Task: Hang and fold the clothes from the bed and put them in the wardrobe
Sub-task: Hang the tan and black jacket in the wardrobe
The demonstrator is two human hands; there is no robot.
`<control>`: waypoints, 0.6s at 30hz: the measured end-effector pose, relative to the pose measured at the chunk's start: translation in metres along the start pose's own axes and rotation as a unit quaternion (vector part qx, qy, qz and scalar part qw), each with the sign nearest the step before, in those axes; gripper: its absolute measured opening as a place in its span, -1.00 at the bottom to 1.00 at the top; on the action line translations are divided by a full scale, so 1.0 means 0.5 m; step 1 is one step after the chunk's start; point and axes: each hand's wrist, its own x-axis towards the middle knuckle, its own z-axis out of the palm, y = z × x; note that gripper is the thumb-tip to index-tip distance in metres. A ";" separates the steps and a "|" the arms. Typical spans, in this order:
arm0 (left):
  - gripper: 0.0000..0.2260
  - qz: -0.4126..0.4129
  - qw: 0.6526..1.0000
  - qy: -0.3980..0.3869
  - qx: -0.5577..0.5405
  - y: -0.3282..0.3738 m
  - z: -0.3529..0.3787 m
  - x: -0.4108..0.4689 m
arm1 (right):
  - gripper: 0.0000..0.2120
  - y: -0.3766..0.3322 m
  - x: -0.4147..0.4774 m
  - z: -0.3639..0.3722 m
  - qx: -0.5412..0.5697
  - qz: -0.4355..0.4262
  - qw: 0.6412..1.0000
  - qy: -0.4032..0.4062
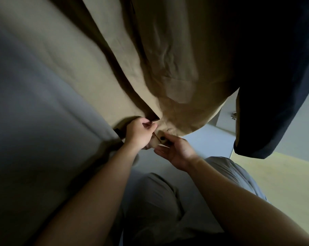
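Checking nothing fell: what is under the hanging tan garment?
Under the tan garment, the left hand and right hand hold its hem near a dark button; below are grey trousers and pale floor. Anything behind the fabric is hidden.

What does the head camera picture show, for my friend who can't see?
The left hand pinches the hem of a hanging tan coat while the right hand holds its flap with a dark button. A dark garment hangs beside it.
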 end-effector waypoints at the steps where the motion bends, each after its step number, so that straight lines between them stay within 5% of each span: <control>1: -0.72 -0.001 1.000 -0.001 -0.009 0.003 -0.004 -0.002 | -0.83 -0.008 -0.012 0.004 0.025 0.007 1.000 -0.009; 18: -0.64 -0.014 0.995 -0.049 -0.083 0.051 -0.008 -0.031 | -0.94 -0.036 -0.060 0.011 0.060 0.003 0.997 0.037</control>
